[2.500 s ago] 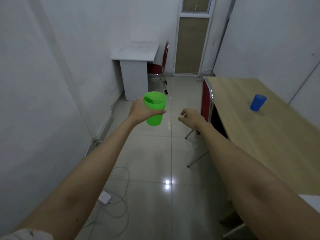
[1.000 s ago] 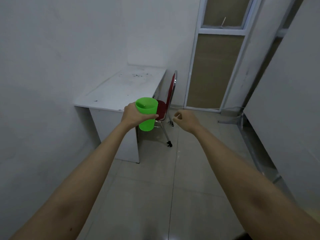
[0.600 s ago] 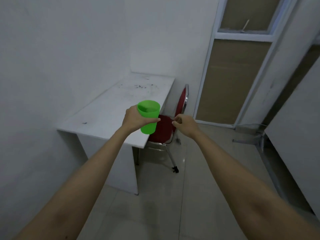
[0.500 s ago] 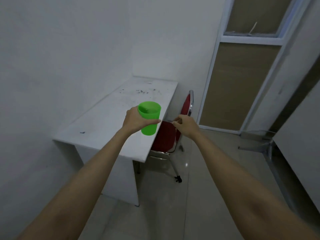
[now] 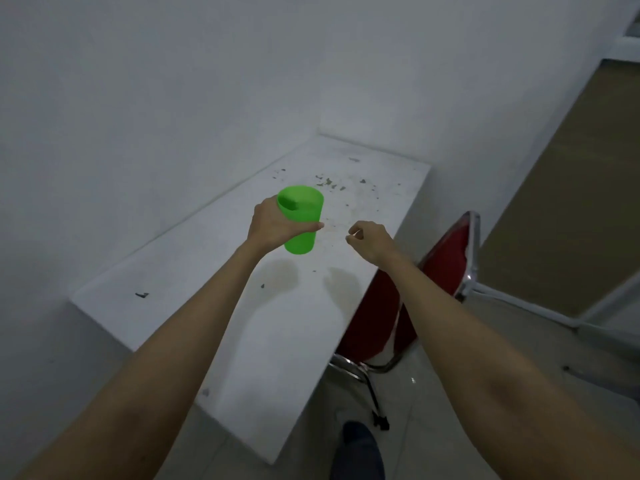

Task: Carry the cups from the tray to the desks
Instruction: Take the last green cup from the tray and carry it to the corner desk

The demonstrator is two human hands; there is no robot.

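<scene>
Nearest the camera, two bare forearms reach forward over the near corner of the white desk (image 5: 284,327), with a shod foot (image 5: 358,448) on the floor tiles below. Further out, the left hand (image 5: 273,226) is wrapped round the green cup (image 5: 300,220), thumb across the front of its wall and fingers behind; the cup stands nearly upright, mouth up, its long axis close to vertical. It hangs in the air over the middle of the desk top, its base clear of the surface, with a faint shadow on the white top just this side of it. The right hand (image 5: 370,239) holds nothing: it hovers just to the right of the cup, fingers loosely curled, apart from both cup and desk, above the desk's right edge. Beside that edge stands a red chair (image 5: 446,268). Beyond the cup the desk top is scattered with dark flecks (image 5: 329,183) and runs back to the wall. The move to come turns on what lies below the cup: bare desk top, so a plain lowering by the left hand looks enough, the right hand having no part to play
</scene>
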